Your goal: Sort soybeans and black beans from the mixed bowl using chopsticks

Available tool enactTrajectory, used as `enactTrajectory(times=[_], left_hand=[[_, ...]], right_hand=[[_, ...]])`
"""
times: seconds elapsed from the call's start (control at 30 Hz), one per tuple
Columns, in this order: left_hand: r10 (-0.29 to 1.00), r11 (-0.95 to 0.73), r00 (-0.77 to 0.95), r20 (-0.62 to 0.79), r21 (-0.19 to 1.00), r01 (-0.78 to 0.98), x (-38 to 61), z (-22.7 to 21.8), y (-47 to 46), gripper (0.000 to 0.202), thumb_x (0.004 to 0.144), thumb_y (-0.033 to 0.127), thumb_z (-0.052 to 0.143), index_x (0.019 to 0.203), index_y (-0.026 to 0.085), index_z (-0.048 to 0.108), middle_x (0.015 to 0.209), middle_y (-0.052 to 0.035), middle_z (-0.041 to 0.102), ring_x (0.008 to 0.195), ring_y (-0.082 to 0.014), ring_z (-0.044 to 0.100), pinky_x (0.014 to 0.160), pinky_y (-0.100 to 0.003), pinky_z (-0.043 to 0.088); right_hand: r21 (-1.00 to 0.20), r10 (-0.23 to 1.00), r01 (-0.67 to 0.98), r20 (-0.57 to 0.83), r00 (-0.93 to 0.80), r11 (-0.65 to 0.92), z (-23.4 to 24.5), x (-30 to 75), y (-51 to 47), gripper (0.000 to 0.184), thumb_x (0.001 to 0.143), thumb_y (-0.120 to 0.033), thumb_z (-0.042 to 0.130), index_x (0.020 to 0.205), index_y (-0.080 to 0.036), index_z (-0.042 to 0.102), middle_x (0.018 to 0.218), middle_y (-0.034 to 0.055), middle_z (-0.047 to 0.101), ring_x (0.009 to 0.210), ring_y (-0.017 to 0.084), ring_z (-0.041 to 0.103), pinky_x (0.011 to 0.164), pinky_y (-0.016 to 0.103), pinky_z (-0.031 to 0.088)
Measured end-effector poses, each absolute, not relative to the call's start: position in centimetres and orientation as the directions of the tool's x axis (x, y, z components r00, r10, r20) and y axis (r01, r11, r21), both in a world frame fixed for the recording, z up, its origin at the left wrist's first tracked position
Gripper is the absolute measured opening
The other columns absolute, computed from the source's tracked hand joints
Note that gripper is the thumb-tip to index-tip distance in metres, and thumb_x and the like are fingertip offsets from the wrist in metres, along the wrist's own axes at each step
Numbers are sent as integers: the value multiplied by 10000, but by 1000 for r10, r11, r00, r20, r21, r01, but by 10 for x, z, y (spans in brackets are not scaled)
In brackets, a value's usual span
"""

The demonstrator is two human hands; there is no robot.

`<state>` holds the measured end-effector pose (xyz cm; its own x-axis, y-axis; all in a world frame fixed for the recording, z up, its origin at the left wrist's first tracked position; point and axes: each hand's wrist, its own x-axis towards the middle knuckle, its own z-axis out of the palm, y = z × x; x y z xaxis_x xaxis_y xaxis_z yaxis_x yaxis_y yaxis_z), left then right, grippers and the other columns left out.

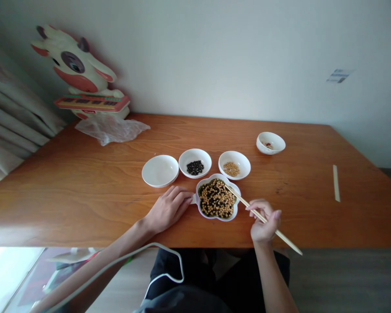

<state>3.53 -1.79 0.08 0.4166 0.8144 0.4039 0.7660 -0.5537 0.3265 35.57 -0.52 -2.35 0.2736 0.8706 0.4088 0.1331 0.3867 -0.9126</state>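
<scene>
A flower-shaped bowl [237, 212] with a short handle stands near the table's front edge, filled with mixed yellow and black beans. My left hand [169, 208] is closed on its handle at the left side. Chopsticks [284, 237] lie in the grip of my right hand [263, 221], their tips reaching into the mixed beans at the bowl's upper right. Just behind are a white bowl of black beans [195, 167] and a white bowl of yellow beans [231, 169]. Farther left sits a white bowl [160, 170] with nothing visible inside.
At the back right is a small bowl [270, 143] with a few reddish and pale bits. A pale strip [336, 182] lies on the right. A cow-shaped toy keyboard [91, 102] and a clear plastic bag [112, 129] occupy the back left. A white cable [117, 260] crosses my left forearm.
</scene>
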Motion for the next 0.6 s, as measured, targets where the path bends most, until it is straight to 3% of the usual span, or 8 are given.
enactTrajectory(times=[0.17,0.23,0.3,0.37,0.47,0.6], left_hand=[[777,-545,387,496,222,808,30,-5,-28,292,1006,200,638,1290,268,644,1284,-115,702,1185,-298,643,1015,-500,531],[646,-690,542,538,109,715,29,-6,-31,330,959,190,689,1259,324,660,1189,-60,748,1121,-253,675,978,-430,539],[494,-849,720,487,93,520,30,-1,-27,242,943,257,697,1165,355,692,1065,-1,765,1007,-193,702,918,-354,546],[414,-900,775,477,87,427,34,9,-17,141,950,315,681,1085,340,709,1024,7,767,949,-176,702,840,-323,545],[518,-815,684,513,53,577,42,28,-2,147,969,275,651,1112,270,680,1082,-45,763,940,-214,681,832,-374,554],[802,-553,453,389,201,808,55,40,-3,193,1036,277,571,1203,199,628,1189,-118,713,1096,-271,657,956,-453,566]], right_hand=[[-921,872,98,390,296,378,-22,355,-4,766,1036,-659,196,680,-207,700,720,60,669,564,158,526,514,311,368],[-923,874,93,383,299,373,-22,355,-4,769,1030,-674,203,675,-208,701,718,58,667,565,159,529,514,310,370],[-925,876,91,378,300,368,-23,355,-3,771,1023,-689,214,669,-207,700,715,58,665,565,160,531,513,312,377],[-927,877,91,375,302,365,-24,355,-3,770,1018,-698,223,664,-208,700,707,58,664,559,159,527,512,314,379],[-928,872,93,371,319,361,-25,355,-4,767,1020,-696,223,668,-208,700,707,58,671,556,156,521,514,313,366],[-932,865,85,359,349,353,-24,354,-5,761,1025,-688,222,675,-205,695,711,59,676,560,156,524,515,311,360]])
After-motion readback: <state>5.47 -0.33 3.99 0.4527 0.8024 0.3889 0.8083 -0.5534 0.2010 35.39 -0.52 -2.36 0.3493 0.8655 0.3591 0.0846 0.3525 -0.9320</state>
